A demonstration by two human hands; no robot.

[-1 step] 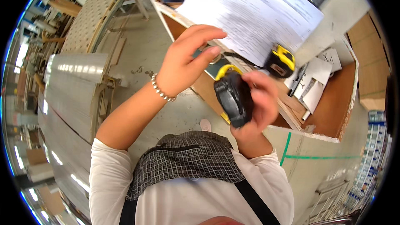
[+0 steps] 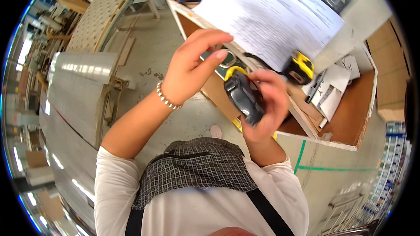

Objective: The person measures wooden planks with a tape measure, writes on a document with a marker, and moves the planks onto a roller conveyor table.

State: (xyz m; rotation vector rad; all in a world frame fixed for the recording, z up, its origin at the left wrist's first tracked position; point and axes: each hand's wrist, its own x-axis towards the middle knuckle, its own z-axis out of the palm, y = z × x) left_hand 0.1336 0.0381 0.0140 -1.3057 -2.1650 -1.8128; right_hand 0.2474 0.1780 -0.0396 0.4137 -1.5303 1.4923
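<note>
In my right hand is a black tape measure with a yellow edge at its top; the fingers wrap its right side and are slightly blurred. My left hand, wearing a beaded bracelet, is up and to the left of it. Its thumb and fingers are apart, with nothing between them. Just beyond the left thumb lies a round ring-shaped thing, partly hidden. A second tape measure, yellow and black, rests by the printed papers, and a black strap or cord runs towards it.
An open wooden box on the right holds paper scraps, a black pen and a white stick. A grey-topped table stands at left, with a perforated board behind it. Green lines mark the floor.
My right hand has tilted the black tape measure slightly and moved it a little. The box and papers have shifted slightly rightward in view. The left hand has hardly moved.
</note>
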